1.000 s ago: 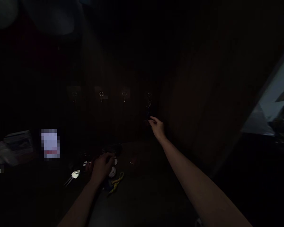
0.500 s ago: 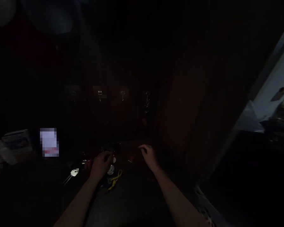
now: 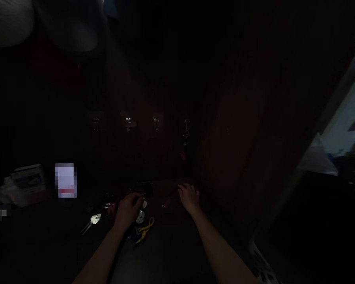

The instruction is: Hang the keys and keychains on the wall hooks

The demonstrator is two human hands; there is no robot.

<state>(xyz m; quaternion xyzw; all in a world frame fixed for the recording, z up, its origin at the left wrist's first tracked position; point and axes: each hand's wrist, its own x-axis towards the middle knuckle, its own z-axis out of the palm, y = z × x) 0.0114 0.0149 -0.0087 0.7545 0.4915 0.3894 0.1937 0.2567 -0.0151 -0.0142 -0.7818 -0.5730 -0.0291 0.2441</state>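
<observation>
Low in a very dark cabinet, my left hand [image 3: 127,208] bends over a cluster of small items. Its fingers are curled, and whatever they grip is hidden. Beside its fingertips lie a round whitish disc [image 3: 140,217] and a yellow strap [image 3: 146,230] attached to something dark. To its left, a bunch of keys [image 3: 95,219] catches the light. My right hand [image 3: 189,197] is palm down near the back, fingers a little apart, holding nothing I can see. Between the hands lies a small reddish item [image 3: 166,203], too dim to name.
Several metal hooks [image 3: 128,121] line the back panel; dark small things hang from the rightmost hook [image 3: 186,125]. A box [image 3: 29,183] and a blurred-out pale card [image 3: 66,179] stand left. Pale rounded shapes [image 3: 12,21] are above. The cabinet's side wall [image 3: 225,157] rises at right.
The view has shifted slightly, so everything sits a bit lower and further right. My right hand's fingers now point more forward and lie flatter. My left hand stays over the same cluster.
</observation>
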